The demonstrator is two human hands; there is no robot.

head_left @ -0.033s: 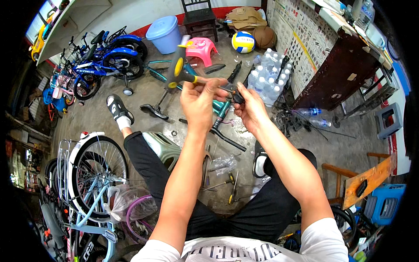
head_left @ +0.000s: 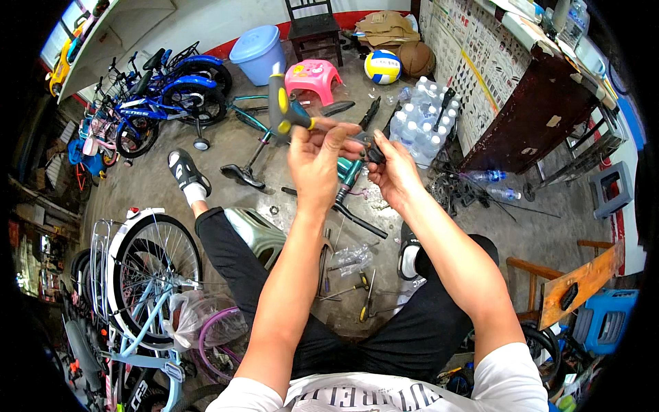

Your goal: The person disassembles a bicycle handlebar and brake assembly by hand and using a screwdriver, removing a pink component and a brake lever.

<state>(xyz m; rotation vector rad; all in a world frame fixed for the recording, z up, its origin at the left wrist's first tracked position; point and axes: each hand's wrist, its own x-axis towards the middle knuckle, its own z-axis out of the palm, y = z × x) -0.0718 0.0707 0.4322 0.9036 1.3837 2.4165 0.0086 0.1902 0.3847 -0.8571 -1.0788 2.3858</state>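
My left hand (head_left: 314, 158) is closed on a T-handle hex wrench (head_left: 279, 103) with a grey and yellow grip, its shaft pointing toward my right hand. My right hand (head_left: 395, 172) pinches a small black part (head_left: 375, 155), and the wrench's tip meets or nearly meets it; my fingers hide the exact contact. Beneath both hands lies a teal bicycle frame (head_left: 351, 175) on the floor, with a black handlebar (head_left: 357, 220) at its near end.
Between my legs, loose tools (head_left: 365, 305) and a clear plastic bag (head_left: 351, 259) lie on the concrete. A light-blue bicycle (head_left: 147, 323) is at left, shrink-wrapped water bottles (head_left: 425, 120) at right. Ahead are a pink stool (head_left: 313, 77) and a blue bucket (head_left: 257, 55).
The wrench's grip has turned slightly and shifted a little to the right with my left hand. My right hand stays about where it was.
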